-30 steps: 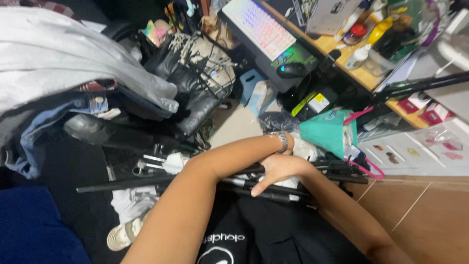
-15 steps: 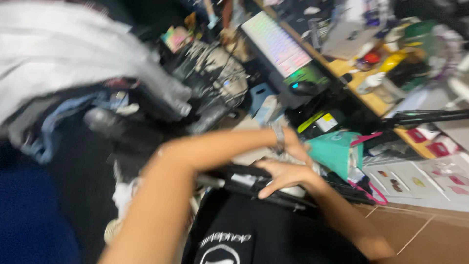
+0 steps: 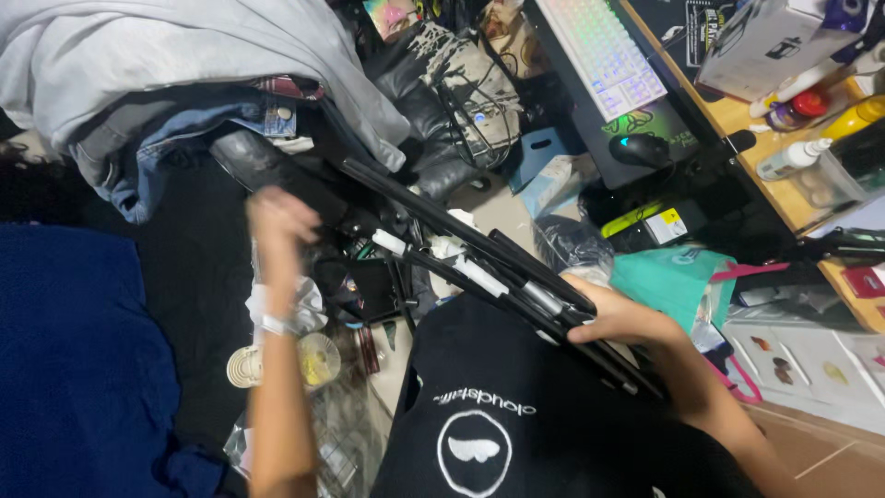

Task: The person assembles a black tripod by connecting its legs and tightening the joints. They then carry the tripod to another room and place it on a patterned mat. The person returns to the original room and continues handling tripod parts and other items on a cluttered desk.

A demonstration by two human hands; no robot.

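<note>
Across the middle of the frame, a bundle of folded black stand legs [image 3: 479, 267] runs on a slant from upper left down to lower right, with white and grey collars along the tubes; the right hand [image 3: 616, 318] is closed around its lower end, fingers wrapped over the tubes, just right of centre; the left hand [image 3: 279, 218], blurred, sits at centre left beside the upper end of the bundle, its fingers curled, though whether it grips anything I cannot tell; a pale band is on the left wrist. Below the bundle, at bottom centre, lies a black bag [image 3: 516, 406] with a white round emblem, and the lower tubes rest against its top edge. At the upper left, a grey garment [image 3: 184, 46] is heaped over blue jeans [image 3: 157, 148]; a dark blue cloth [image 3: 74, 369] fills the lower left. Near the left forearm, low in the frame, lies a small white fan [image 3: 286, 361]. At the upper right, a lit white keyboard [image 3: 604, 51] and a black mouse [image 3: 643, 149] sit on a wooden desk [image 3: 737, 115] with bottles and a box; a teal bag [image 3: 673, 281] with pink handles lies just right of the right hand; a worn black chair [image 3: 442, 111] stands at top centre.
</note>
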